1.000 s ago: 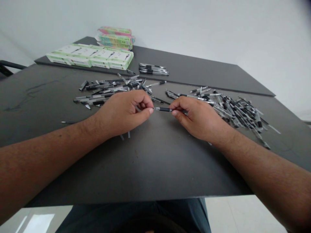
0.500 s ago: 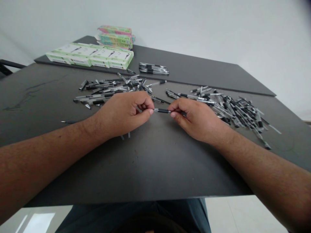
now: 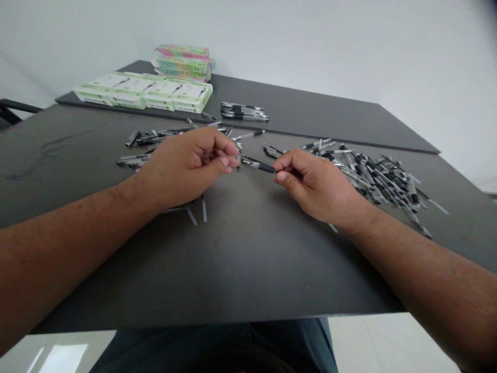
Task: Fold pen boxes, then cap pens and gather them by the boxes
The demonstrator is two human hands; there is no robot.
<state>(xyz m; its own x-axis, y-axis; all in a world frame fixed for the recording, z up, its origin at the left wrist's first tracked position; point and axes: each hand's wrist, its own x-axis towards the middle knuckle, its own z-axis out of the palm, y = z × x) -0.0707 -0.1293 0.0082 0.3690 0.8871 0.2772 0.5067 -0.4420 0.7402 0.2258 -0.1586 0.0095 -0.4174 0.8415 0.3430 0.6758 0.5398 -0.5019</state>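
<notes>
A clear pen with a black grip (image 3: 257, 164) slants between my two hands, its left end higher. My right hand (image 3: 316, 184) is closed, pinching the pen near the right end of its grip. My left hand (image 3: 190, 163) is curled at the pen's other end, thumb and fingertips close together; a small greyish bit shows at the fingertips, too small to name. Behind my left hand lies a loose pile of pens and pen parts (image 3: 155, 137), partly hidden by it. Another heap of clear and black pens (image 3: 388, 178) spreads beyond my right hand.
Light green pen boxes (image 3: 143, 92) lie side by side at the back left, before a stack of colourful packets (image 3: 184, 62). A neat bundle of pens (image 3: 244, 111) rests on the raised rear board (image 3: 310, 114). Thin clear pieces (image 3: 192, 216) lie below my left wrist on the grey table (image 3: 240, 269).
My left hand has moved left and slightly up, uncovering more of the pen. The pen now tilts, left end raised. My right hand has hardly moved and keeps its pinch.
</notes>
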